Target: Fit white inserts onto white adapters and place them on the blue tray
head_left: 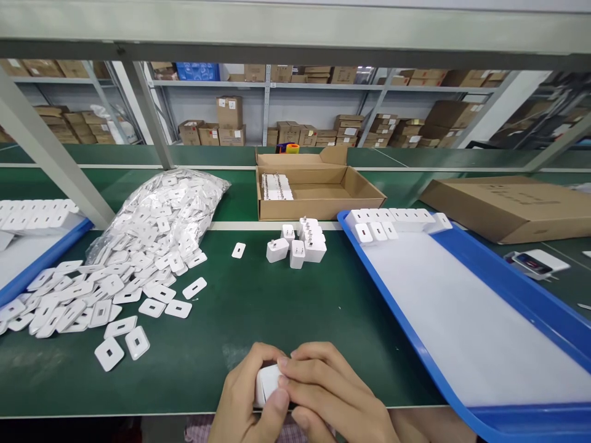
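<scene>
Between both my hands, at the table's near edge, is a white charger housing [266,383]. My left hand [247,394] grips it from the left with the thumb in front. My right hand [330,387] presses its fingers on the housing's top and right side, hiding part of it. Several white chargers with metal prongs [298,251] stand grouped further up the table. To the left lies a heap of white end covers with slots [111,286], spilling from a clear plastic bag [170,203]. One single cover [239,250] lies apart near the chargers.
At the right, a blue tray [418,341] holds rows of white chargers [392,218] at its far end. Behind stands an open cardboard box [318,209] with white parts. A closed carton [512,203] and another blue tray [46,258] flank the table; a metal beam [295,31] crosses overhead.
</scene>
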